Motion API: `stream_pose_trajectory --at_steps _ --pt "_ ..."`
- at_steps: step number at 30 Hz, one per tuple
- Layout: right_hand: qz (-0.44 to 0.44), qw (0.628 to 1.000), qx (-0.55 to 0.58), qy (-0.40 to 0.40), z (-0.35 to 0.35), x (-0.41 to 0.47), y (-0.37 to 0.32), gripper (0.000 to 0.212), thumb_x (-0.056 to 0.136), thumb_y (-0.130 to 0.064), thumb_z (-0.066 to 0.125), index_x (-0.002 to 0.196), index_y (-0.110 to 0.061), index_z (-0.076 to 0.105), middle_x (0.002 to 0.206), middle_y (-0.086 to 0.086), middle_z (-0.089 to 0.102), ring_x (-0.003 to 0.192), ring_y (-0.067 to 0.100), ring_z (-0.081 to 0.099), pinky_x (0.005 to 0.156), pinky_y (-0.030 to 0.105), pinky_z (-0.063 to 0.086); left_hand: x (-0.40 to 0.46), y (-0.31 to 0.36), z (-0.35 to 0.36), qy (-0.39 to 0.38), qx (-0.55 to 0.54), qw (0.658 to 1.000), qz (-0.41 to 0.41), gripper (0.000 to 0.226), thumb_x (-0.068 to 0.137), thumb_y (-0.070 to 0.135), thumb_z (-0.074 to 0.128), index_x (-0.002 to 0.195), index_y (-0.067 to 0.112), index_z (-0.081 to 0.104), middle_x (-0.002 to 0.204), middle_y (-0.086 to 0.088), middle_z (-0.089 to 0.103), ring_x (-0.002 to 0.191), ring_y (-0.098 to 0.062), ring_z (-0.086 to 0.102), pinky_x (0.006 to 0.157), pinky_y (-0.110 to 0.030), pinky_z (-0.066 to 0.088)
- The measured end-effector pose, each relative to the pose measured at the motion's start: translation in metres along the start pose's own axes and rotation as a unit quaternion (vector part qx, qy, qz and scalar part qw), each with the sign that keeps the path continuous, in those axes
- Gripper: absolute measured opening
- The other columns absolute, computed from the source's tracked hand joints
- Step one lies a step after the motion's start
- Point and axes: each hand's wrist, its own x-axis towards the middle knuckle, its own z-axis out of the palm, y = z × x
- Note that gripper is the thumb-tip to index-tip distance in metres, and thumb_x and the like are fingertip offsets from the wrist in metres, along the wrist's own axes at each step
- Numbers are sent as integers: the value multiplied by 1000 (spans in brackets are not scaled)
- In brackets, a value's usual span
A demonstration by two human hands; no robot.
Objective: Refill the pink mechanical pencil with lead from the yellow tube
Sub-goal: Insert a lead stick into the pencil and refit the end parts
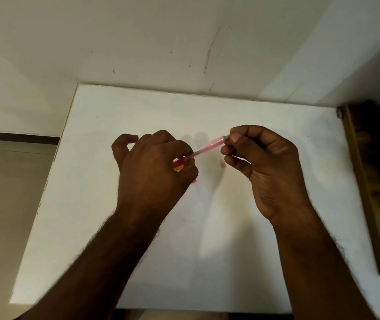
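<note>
The left hand point(154, 162) gripped the pink mechanical pencil point(207, 147) above the white table point(230, 250), with the yellow tube point(179, 166) tucked under it; right hand point(260, 155) fingertips pinched the pencil's top end; tube contents and labels unreadable

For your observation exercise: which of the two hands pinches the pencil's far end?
The right hand: its fingertips pinch the pencil's far end. The left hand grips the near end.

A white bench point(138, 250) filled the middle and lower part of the frame, its far edge against a pale wall. A small pink cap point(221, 164) lay on it near the centre. Faint dark scuffs marked its left edge and right side
</note>
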Motion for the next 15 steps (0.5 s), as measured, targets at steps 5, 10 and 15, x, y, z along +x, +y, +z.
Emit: stream_pose_trajectory --at_steps 5,10,15 --pt "-15 1000 -21 -7 -1 1 1 15 94 -4 68 92 -15 77 82 1 78 78 19 76 73 30 61 0 -1 0 -1 2 1000 -1 9 76 39 64 78 35 72 82 15 64 83 -6 61 102 -35 16" --pt "-36 998 -49 -19 -3 1 3 15 95 -3 66 92 -14 76 82 1 78 78 20 76 73 31 61 0 -1 -1 -4 0 1000 -3 11 75 39 62 78 35 72 82 14 64 82 -6 61 102 -36 17" --pt "-84 988 -128 -30 -8 3 6 14 91 -10 69 91 -22 76 84 1 79 79 21 77 75 39 63 0 -2 -1 -8 5 1000 2 13 77 40 61 80 36 73 83 14 64 84 -6 61 103 -38 17"
